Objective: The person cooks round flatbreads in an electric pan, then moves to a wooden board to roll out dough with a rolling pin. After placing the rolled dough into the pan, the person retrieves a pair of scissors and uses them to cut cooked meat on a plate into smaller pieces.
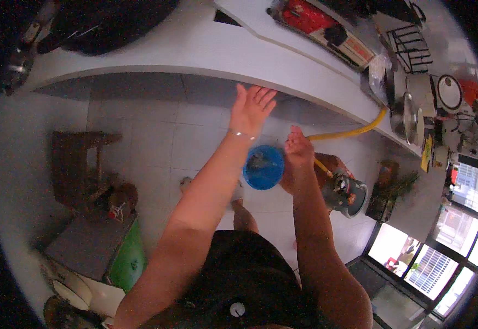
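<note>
My left hand [251, 109] is stretched out flat with fingers spread, just below the front edge of the white counter [195, 52], and holds nothing. A thin bracelet sits on its wrist. My right hand [298, 147] hangs lower, fingers curled, beside the rim of a round blue bucket [264, 168] on the tiled floor. Whether the hand grips the bucket's rim or handle is hidden by the fingers. The bucket holds some dark scraps.
A gas cylinder [342, 192] with a yellow hose [354, 131] stands right of the bucket. A wooden stool [77, 164] and a grey-topped green box [99, 247] are at left. Pans, a tray and racks crowd the counter at right. Windows lie lower right.
</note>
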Action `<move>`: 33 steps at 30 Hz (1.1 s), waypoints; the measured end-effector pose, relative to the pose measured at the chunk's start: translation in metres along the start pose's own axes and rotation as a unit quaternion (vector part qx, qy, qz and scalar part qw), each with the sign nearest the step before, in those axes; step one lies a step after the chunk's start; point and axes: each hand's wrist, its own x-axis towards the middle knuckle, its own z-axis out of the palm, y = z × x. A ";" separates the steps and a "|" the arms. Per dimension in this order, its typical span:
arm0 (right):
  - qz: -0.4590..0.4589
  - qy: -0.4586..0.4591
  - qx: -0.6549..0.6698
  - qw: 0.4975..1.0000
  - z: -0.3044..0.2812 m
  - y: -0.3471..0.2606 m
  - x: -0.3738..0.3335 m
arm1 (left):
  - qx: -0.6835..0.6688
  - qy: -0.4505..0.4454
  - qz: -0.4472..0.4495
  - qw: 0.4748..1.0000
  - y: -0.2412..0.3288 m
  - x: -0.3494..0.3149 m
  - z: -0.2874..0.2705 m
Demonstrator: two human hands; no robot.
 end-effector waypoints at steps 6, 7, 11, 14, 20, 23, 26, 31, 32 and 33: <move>0.118 -0.042 -0.011 0.992 -0.037 0.007 0.012 | -0.078 0.077 0.057 0.992 -0.052 0.033 0.032; 0.124 -0.050 -0.014 0.991 -0.049 0.006 0.014 | -0.097 0.094 0.053 0.989 -0.053 0.029 0.031; 0.111 0.004 -0.088 0.990 -0.073 0.004 0.034 | 0.000 0.052 0.039 0.998 -0.048 -0.011 0.002; 0.072 0.042 -0.174 0.981 -0.065 0.004 0.049 | 0.109 0.075 0.046 0.990 -0.037 -0.056 -0.004; -0.014 -0.017 -0.310 0.950 -0.019 0.032 0.108 | 0.264 0.174 0.113 0.942 -0.034 -0.087 0.000; -0.033 -0.062 -0.430 0.900 0.027 0.055 0.148 | 0.300 0.222 0.121 0.920 -0.026 -0.093 -0.004; -0.185 -0.129 -0.670 0.707 0.042 0.078 0.226 | 0.328 0.239 0.108 0.908 -0.023 -0.097 -0.001; -0.443 -0.196 -0.801 0.352 0.095 0.134 0.274 | 0.374 0.268 0.115 0.880 -0.005 -0.115 -0.009; -0.416 -0.184 -0.812 0.366 0.091 0.125 0.323 | 0.382 0.251 0.100 0.884 -0.005 -0.112 -0.005; -0.384 -0.180 -0.822 0.380 0.090 0.121 0.351 | 0.388 0.243 0.089 0.885 -0.003 -0.111 -0.005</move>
